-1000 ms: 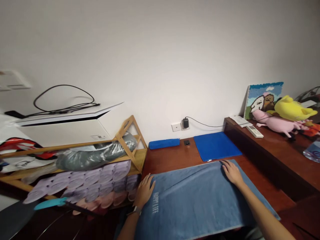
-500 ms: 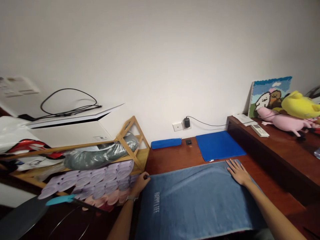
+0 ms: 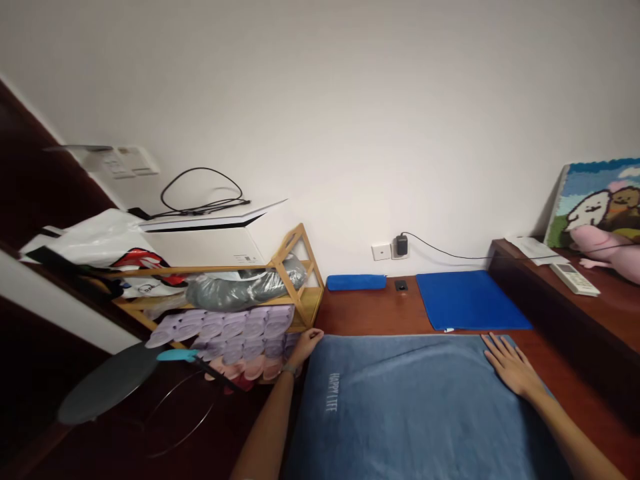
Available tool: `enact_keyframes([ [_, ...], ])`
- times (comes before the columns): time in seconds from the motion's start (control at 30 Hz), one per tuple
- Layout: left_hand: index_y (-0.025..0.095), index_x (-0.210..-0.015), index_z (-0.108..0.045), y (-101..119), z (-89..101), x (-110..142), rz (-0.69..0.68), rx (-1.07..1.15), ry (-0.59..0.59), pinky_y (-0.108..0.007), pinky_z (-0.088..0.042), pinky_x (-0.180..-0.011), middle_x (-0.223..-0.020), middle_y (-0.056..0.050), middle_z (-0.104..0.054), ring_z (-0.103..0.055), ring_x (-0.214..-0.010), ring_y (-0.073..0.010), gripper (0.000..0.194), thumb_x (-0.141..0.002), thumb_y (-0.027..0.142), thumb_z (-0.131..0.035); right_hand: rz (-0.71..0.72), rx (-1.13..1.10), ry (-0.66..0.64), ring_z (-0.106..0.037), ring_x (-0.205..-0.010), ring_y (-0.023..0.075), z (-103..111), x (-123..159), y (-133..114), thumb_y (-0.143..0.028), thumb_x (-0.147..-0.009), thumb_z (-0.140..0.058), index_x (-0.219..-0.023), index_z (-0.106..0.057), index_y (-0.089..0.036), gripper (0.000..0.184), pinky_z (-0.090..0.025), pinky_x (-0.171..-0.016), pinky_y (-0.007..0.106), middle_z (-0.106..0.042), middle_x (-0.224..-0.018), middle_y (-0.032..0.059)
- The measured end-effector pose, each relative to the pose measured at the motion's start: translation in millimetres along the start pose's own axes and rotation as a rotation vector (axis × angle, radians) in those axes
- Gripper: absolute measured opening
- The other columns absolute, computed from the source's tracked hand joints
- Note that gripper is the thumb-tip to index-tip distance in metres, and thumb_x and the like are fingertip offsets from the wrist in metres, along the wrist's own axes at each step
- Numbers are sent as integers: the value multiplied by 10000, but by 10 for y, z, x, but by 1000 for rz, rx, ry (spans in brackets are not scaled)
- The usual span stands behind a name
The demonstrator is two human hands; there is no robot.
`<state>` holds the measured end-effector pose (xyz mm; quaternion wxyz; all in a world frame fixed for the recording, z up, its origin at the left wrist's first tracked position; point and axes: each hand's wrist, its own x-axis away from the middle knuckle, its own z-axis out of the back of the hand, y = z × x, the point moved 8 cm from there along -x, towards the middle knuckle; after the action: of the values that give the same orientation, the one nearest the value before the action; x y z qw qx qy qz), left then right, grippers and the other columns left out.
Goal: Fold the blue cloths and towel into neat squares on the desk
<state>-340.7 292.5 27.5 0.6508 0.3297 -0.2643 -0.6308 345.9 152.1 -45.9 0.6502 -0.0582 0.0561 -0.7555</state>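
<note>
Blue-grey plush towel with white lettering (image 3: 425,410) lies spread on the glossy red-brown wooden desk (image 3: 370,319), towards five o'clock in view. Lying flat a second ago, the left hand (image 3: 306,345) now has curled fingers, seemingly pinching the towel's eleven-o'clock corner. The right hand (image 3: 511,368) stays flat at one o'clock, fingers spread, gripping nothing. The far edge now runs straighter, though a shallow crease remains.
</note>
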Motion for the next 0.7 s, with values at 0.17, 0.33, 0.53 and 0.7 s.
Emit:
enact_keyframes([
  [0.17,167,-927,-747,21,-14,105,-63,-176,57,-334,-531,-840,-867,-54,-734,-692,-856,-212,138,-864,206,-630,-29,34,26,-280,-1579,247,-3,13,-24,-534,-986,-213,-1634,-371,-332,697,-232,-1287,484,-341,-1703,-1],
  [0.33,202,-965,-751,104,-2,278,-157,-343,81,-356,-517,-926,-997,-73,-733,-678,-988,-224,223,-941,153,-536,-90,103,28,-249,-1591,236,45,30,-49,-519,-985,-131,-1648,-346,-280,738,-220,-1292,473,-300,-1720,8],
  [0.53,220,-1163,-763,305,-130,414,-316,-473,82,-451,-475,-1097,-1285,-120,-715,-626,-1251,-274,439,-897,50,-457,-84,134,-25,-207,-1599,228,31,37,-49,-556,-953,-107,-1661,-300,-294,779,-206,-1293,467,-242,-1735,-22],
  [0.7,264,-1380,-674,401,-504,562,-454,-502,-30,-442,-408,-1210,-1488,-58,-636,-551,-1401,-221,453,-1018,198,-409,-76,127,-10,-216,-1596,235,7,34,-23,-570,-941,-83,-1657,-320,-277,809,-210,-1291,470,-259,-1732,-10],
])
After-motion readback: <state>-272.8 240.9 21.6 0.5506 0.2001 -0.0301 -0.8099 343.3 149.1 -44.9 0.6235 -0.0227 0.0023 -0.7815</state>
